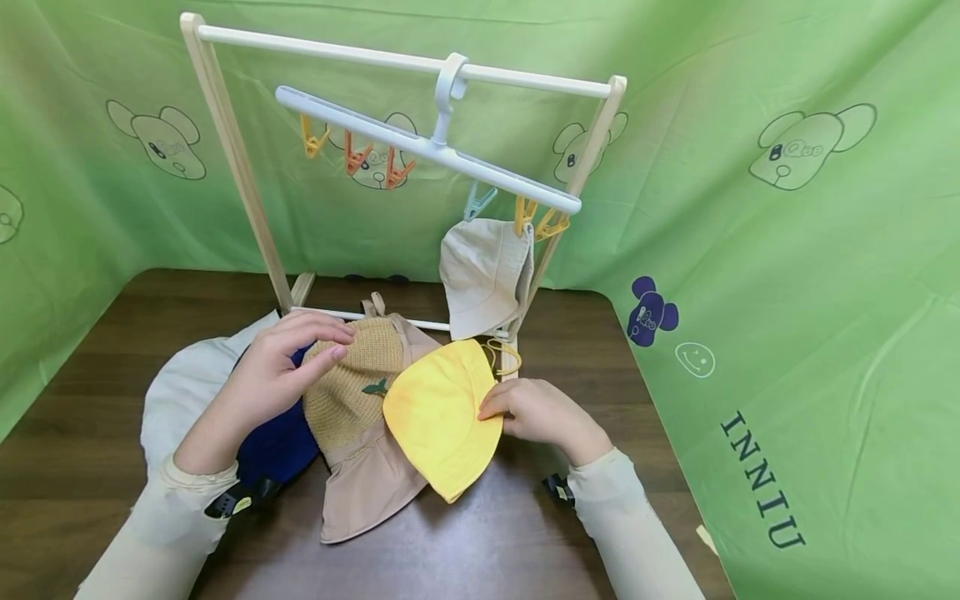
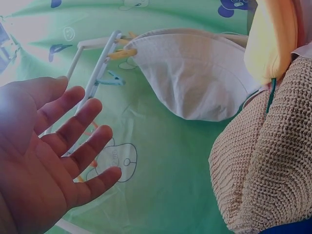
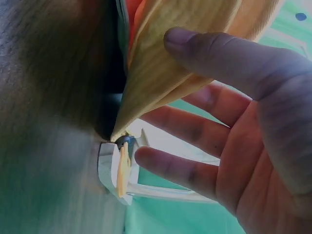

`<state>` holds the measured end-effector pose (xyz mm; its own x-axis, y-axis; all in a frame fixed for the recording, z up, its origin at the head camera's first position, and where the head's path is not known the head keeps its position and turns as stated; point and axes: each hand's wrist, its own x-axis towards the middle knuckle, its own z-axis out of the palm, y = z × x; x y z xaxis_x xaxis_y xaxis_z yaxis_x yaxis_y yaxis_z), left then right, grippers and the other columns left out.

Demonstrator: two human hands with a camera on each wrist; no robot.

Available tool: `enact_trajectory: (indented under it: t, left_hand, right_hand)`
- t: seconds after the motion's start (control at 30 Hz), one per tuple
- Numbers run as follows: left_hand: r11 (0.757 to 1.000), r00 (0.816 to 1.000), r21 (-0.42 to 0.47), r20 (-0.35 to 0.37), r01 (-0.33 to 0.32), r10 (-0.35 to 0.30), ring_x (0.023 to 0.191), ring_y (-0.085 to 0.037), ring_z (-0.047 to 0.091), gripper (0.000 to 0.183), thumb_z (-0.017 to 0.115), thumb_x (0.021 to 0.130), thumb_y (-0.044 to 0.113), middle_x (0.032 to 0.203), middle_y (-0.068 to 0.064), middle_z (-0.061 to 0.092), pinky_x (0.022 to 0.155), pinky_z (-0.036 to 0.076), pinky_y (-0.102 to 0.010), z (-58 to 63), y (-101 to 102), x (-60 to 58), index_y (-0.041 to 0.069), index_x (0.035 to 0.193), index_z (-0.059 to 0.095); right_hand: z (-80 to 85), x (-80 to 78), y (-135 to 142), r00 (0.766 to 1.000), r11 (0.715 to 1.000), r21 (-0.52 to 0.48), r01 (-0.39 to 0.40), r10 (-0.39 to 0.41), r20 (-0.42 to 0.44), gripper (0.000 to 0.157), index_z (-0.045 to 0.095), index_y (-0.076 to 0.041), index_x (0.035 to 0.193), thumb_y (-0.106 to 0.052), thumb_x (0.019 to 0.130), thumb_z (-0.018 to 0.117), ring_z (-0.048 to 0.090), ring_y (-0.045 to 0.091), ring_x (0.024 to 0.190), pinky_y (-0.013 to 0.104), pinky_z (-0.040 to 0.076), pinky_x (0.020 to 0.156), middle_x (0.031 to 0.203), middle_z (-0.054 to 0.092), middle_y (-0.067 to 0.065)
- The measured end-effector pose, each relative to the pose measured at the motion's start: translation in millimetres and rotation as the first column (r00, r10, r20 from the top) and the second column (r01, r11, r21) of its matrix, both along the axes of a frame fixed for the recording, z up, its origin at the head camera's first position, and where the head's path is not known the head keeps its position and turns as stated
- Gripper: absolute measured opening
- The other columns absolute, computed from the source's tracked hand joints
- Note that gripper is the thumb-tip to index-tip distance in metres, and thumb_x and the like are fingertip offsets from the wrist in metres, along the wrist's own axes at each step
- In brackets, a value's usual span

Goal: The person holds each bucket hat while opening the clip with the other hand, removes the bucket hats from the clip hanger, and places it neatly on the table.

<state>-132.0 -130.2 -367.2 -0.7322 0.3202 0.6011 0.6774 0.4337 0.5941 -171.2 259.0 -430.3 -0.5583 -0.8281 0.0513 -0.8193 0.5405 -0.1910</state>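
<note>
My right hand (image 1: 543, 412) pinches the brim of a yellow bucket hat (image 1: 442, 408), with the thumb on one face and fingers behind it in the right wrist view. A small green leaf (image 1: 375, 387) sits at the hat's crown, and a yellow cord (image 1: 507, 357) trails by its far edge. Over a tan knitted hat (image 1: 356, 375), my left hand (image 1: 273, 375) hovers with relaxed fingers and holds nothing; its palm (image 2: 44, 175) is bare in the left wrist view. Below the knitted hat lie a beige-pink hat (image 1: 371, 492) and a navy hat (image 1: 281, 446).
A light grey hat (image 1: 180, 392) lies at the pile's left. Behind stands a wooden rack with a white bar (image 1: 337, 52), carrying a pale blue hanger (image 1: 360, 125) with several coloured clips. From a yellow clip (image 1: 525, 214) hangs a cream hat (image 1: 483, 271). Green printed cloth (image 1: 825, 275) surrounds the table.
</note>
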Motion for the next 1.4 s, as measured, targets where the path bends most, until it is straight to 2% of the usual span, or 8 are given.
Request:
enact_trajectory:
  t: [0.3, 0.47, 0.77, 0.87, 0.97, 1.13, 1.3, 1.4]
  left_hand:
    - [0.999, 1.0, -0.041, 0.006, 0.002, -0.002, 0.12, -0.018, 0.061, 0.027, 0.073, 0.091, -0.003, 0.115, 0.0, 0.074, 0.106, 0.038, -0.016, -1.8, -2, -0.2, 0.015, 0.111, 0.076]
    - [0.999, 1.0, -0.054, 0.017, 0.002, -0.001, 0.121, -0.019, 0.061, 0.026, 0.073, 0.092, -0.001, 0.117, 0.001, 0.073, 0.107, 0.038, -0.016, -3.0, -3, -0.1, 0.016, 0.112, 0.076]
    - [0.997, 1.0, -0.082, 0.006, 0.004, -0.003, 0.121, -0.019, 0.061, 0.026, 0.074, 0.091, 0.0, 0.117, 0.002, 0.073, 0.106, 0.038, -0.016, -3.7, -5, 0.0, 0.016, 0.112, 0.076]
    - [0.996, 1.0, -0.09, 0.004, 0.003, -0.003, 0.121, -0.019, 0.061, 0.027, 0.074, 0.091, 0.001, 0.117, 0.002, 0.073, 0.106, 0.039, -0.016, -3.6, -6, 0.5, 0.017, 0.113, 0.076]
    - [0.996, 1.0, -0.093, 0.0, 0.005, -0.005, 0.122, -0.019, 0.061, 0.027, 0.074, 0.091, 0.0, 0.117, 0.002, 0.073, 0.106, 0.038, -0.016, -3.6, -6, 0.6, 0.017, 0.113, 0.076]
    - [0.996, 1.0, -0.086, -0.008, 0.014, -0.015, 0.121, -0.021, 0.061, 0.027, 0.074, 0.091, -0.002, 0.117, 0.001, 0.073, 0.107, 0.038, -0.016, -2.5, -6, -0.5, 0.016, 0.112, 0.076]
    - [0.997, 1.0, -0.079, 0.005, 0.02, -0.019, 0.122, -0.02, 0.06, 0.026, 0.073, 0.091, -0.002, 0.118, 0.001, 0.073, 0.107, 0.038, -0.017, -1.7, -4, -1.0, 0.014, 0.111, 0.076]
    - [0.997, 1.0, -0.079, 0.008, 0.025, -0.024, 0.122, -0.02, 0.06, 0.026, 0.073, 0.091, -0.002, 0.118, 0.001, 0.073, 0.107, 0.038, -0.017, -2.1, -4, -1.9, 0.015, 0.111, 0.076]
  right_hand:
    - [-7.0, 0.6, -5, 0.999, 0.999, 0.023, -0.041, 0.04, 0.019, 0.024, 0.079, -0.02, 0.101, -0.003, 0.086, 0.073, 0.068, 0.01, 0.1, 0.03, 0.057, 0.086, 0.104, 0.074, -0.008]
    - [-9.8, 2.5, -8, 0.998, 0.998, 0.045, -0.049, 0.047, 0.045, 0.029, 0.078, -0.017, 0.103, 0.003, 0.083, 0.071, 0.066, 0.013, 0.102, 0.031, 0.055, 0.089, 0.105, 0.071, -0.005]
    - [-1.9, 14.9, -12, 0.984, 0.988, 0.154, 0.002, -0.03, 0.176, 0.04, 0.074, -0.014, 0.116, 0.009, 0.085, 0.065, 0.063, 0.015, 0.11, 0.033, 0.054, 0.096, 0.117, 0.064, -0.002]
    - [0.6, 17.3, -13, 0.981, 0.988, 0.154, 0.01, -0.039, 0.188, 0.044, 0.073, -0.013, 0.117, 0.012, 0.083, 0.062, 0.063, 0.016, 0.109, 0.033, 0.054, 0.095, 0.117, 0.065, -0.001]
    - [1.9, 18.1, -12, 0.98, 0.992, 0.128, 0.019, -0.044, 0.196, 0.038, 0.074, -0.013, 0.116, 0.007, 0.085, 0.064, 0.064, 0.015, 0.107, 0.032, 0.054, 0.095, 0.115, 0.067, -0.001]
    - [9.2, 18.1, -13, 0.985, 0.997, 0.064, 0.04, -0.05, 0.167, 0.024, 0.074, -0.012, 0.116, -0.01, 0.093, 0.067, 0.065, 0.017, 0.11, 0.035, 0.053, 0.097, 0.118, 0.07, 0.001]
    - [19.2, 15.9, -5, 0.991, 0.993, 0.022, 0.113, -0.114, 0.067, 0.025, 0.074, -0.012, 0.12, -0.019, 0.096, 0.07, 0.063, 0.025, 0.123, 0.047, 0.052, 0.101, 0.135, 0.065, 0.008]
    - [25.4, 12.7, 4, 0.987, 0.987, -0.022, 0.161, -0.16, 0.02, 0.025, 0.074, -0.011, 0.12, -0.019, 0.096, 0.071, 0.065, 0.028, 0.121, 0.048, 0.053, 0.099, 0.136, 0.064, 0.01]
